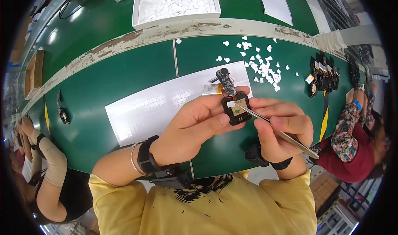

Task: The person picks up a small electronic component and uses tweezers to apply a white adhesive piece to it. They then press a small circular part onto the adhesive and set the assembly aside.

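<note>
Above the table, my left hand (184,131) grips a small black device housing (242,118) by its edges, with its inner face turned up. A camera-like circuit board (226,83) and a silver battery pouch (210,90) stick out at the housing's far side, joined by thin wires. Pinched in my right hand (286,129) is a pair of metal tweezers (296,143). Their tips reach inside the housing, beside a small white pad (231,104); whether they touch the pad I cannot tell.
Under my hands lies a white sheet (141,106). Beyond it are several scattered white pieces (265,71) and a raised ledge (248,28). A white box (136,11) of similar pieces stands past the ledge. Black devices (325,75) cluster at right. People work on both sides.
</note>
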A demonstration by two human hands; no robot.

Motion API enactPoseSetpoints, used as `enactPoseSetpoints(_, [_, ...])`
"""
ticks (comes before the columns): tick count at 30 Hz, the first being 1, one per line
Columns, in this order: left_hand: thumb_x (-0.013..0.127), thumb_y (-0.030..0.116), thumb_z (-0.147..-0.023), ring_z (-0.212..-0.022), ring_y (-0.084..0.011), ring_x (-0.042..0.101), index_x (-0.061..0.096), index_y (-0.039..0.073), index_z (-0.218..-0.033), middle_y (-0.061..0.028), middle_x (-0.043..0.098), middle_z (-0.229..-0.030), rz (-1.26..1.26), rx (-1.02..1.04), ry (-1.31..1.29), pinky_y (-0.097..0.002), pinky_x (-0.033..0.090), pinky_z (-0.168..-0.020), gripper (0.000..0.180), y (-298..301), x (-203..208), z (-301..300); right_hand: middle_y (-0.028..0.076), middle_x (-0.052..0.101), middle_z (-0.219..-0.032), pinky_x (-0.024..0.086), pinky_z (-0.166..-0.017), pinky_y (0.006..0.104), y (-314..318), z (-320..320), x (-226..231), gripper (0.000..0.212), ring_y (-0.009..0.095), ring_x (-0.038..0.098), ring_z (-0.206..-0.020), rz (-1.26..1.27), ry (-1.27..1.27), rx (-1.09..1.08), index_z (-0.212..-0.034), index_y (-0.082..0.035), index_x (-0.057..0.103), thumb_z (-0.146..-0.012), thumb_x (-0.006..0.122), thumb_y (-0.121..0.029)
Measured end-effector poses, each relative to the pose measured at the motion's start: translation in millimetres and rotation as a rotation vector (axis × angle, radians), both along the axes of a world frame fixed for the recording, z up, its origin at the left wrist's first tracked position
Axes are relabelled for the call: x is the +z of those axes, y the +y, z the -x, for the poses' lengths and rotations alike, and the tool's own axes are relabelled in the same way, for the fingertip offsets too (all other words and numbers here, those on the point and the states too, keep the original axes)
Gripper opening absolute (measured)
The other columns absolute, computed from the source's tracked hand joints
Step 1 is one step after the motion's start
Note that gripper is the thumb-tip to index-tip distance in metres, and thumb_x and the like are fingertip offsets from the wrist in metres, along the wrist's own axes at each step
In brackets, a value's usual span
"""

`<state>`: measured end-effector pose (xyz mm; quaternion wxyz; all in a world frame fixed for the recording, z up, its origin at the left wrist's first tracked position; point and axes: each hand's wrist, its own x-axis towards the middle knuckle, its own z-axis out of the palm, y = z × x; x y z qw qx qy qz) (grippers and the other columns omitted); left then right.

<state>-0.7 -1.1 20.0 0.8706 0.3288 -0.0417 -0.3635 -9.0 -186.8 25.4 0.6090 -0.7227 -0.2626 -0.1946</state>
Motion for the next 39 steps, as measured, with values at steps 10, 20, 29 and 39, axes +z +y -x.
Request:
enactPoseSetpoints(10, [0.038,0.002,-0.092,-0.114,-0.0134,0.046,0.032,-0.003,-0.132,-0.0082,0.045,-0.127,-0.005,0.003,-0.019,-0.0305,0.039,-0.097,0.041,0,1,-1,0.016,0.060,-0.075,0.056,-0.066,0.0387,1,-1,6,0.033,0.032,0.065,-0.076,0.159,-0.082,-0.022,-0.082,0.000,0.049,-0.063,0.075,0.007])
enactPoseSetpoints(20, [0.037,-0.001,-0.091,-0.114,-0.0135,0.046,0.033,-0.005,-0.131,-0.0089,0.043,-0.130,-0.020,-0.005,-0.073,-0.0295,0.038,-0.097,0.041,2,-5,-3,0.018,0.062,-0.075,0.056,-0.068,0.0388,0,-2,6,0.030,0.032,0.066,-0.076,0.096,0.008,-0.012,-0.081,0.000,0.051,-0.063,0.073,0.008])
enactPoseSetpoints(29, [0.035,-0.004,-0.090,-0.115,-0.0124,0.045,0.036,-0.007,-0.129,-0.0090,0.038,-0.135,-0.076,-0.042,-0.145,-0.0282,0.035,-0.098,0.039,1,-6,-7,0.015,0.063,-0.074,0.054,-0.064,0.0348,-1,-7,4,0.026,0.029,0.066,-0.072,0.142,-0.010,-0.038,-0.076,-0.001,0.055,-0.061,0.075,0.006])
enactPoseSetpoints(39, [0.039,0.005,-0.092,-0.111,-0.0124,0.048,0.035,-0.002,-0.131,-0.0067,0.045,-0.128,-0.045,-0.051,-0.006,-0.0298,0.040,-0.095,0.040,9,-1,-12,0.009,0.064,-0.093,0.048,-0.073,0.0362,7,-5,10,0.022,0.030,0.057,-0.094,0.488,-0.123,0.027,-0.075,-0.006,0.061,-0.059,0.074,0.004])
